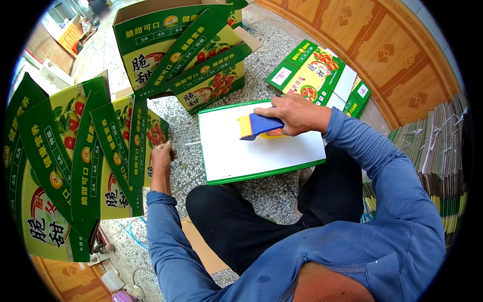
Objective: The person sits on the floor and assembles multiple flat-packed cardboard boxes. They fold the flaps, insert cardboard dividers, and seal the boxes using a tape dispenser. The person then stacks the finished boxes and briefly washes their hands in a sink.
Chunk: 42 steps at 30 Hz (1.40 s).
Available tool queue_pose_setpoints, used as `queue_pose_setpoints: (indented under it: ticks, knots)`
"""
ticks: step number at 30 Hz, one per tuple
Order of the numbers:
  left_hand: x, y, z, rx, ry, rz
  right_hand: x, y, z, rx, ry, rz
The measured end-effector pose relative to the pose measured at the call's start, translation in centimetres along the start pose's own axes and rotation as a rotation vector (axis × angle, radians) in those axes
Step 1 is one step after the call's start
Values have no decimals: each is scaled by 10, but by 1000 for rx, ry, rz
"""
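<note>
A carton [226,158] with a white face and green edges lies in front of my knees. My right hand [302,115] is closed round a blue and yellow tape dispenser [262,124] over the white face; part of a tape roll shows under my fingers. Off the carton's left edge, my left hand [162,157] is closed, fingers pinched together. From it a faint strip of clear tape [188,142] seems to run toward the carton. Green and yellow printed cartons [113,156] stand just beyond the left hand.
More printed cartons [176,45] stand open at the back left. Flat printed cartons [319,75] lie at the back right, by a wood-patterned panel [362,45]. Tied stacks of flattened cardboard [427,156] rise at my right. The floor [183,173] is speckled stone.
</note>
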<state>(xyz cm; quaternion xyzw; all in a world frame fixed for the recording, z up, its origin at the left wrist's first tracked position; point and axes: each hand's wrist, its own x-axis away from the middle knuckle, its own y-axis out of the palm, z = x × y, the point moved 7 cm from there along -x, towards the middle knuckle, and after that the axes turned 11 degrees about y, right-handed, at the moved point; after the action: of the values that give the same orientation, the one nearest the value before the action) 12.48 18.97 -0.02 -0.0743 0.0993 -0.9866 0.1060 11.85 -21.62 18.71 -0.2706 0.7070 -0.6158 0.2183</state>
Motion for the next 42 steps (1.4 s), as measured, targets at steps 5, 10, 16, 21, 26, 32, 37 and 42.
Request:
queue_pose_setpoints:
  ticks: [5,10,16,21,26,32,37,42]
  knots:
    - [-1,-1,-81,-26,-3,38,-25,17,-25,119,-9,-109]
    - [10,103,-131,-395,249,-167,-26,23,-27,34,-36,-30]
    - [23,136,-174,-130,141,-389,-19,22,-19,0,-17,-52]
    - [-35,94,-106,-353,26,-159,-19,16,-20,-11,-99,-26]
    - [-1,145,19,-841,201,-36,-12,18,-5,-21,-134,-50]
    - [7,137,36,-754,227,-34,55,5,79,11,-90,-104]
    - [13,148,41,-741,219,-65,167,-1,169,159,68,-174]
    - [16,152,44,-766,189,-78,257,10,246,295,200,-310]
